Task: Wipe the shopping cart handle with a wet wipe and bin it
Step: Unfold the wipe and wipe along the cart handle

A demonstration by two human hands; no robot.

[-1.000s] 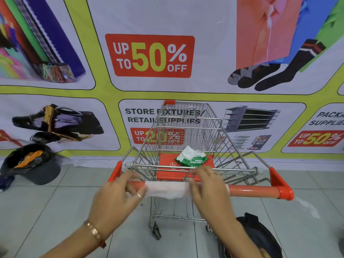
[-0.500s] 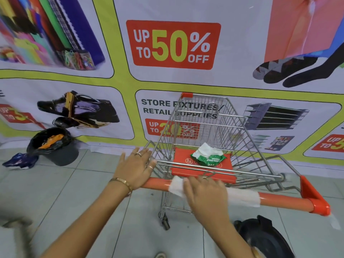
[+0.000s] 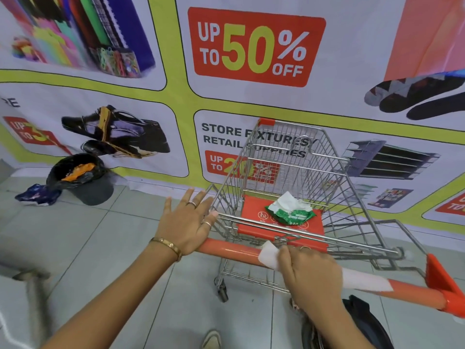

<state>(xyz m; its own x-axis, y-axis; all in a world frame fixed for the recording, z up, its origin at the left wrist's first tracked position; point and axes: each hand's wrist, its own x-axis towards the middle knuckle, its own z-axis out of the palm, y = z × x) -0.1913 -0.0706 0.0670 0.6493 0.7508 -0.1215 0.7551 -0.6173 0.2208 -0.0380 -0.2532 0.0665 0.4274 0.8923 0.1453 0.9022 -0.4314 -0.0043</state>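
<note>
- nearest, the right hand [image 3: 312,275] presses the wet wipe [image 3: 270,254] onto the orange cart handle [image 3: 231,249], fingers curled down over both. the wipe lies draped along the bar, one end showing left of the fingers and a long tail out to the right.
- risk, as i judge it: that loose tail is pinned by nothing. a stroke to the left could leave it dragging or bunched, and the right stretch of the bar toward the end cap [image 3: 442,280] would go unwiped.
- the left hand [image 3: 187,221] is spread wide, fingers apart, holding nothing. its heel sits at the handle's left end; whether it bears down there i cannot tell. if it does not, the cart [image 3: 289,157] may roll off on its wheels under the wiping push.
- farther in, the wipe pack [image 3: 292,214] lies on the red child seat with a sheet poking out; a jolt could tip it through the wires.
- farthest, the bin [image 3: 83,181] stands by the wall, well apart to the left, its bag already heaped. a thrown wipe could miss or slide off.
- counts: two hands, one wipe in use, one pack, one cart, one handle, one bin, one bracelet, rings on the left fingers.
</note>
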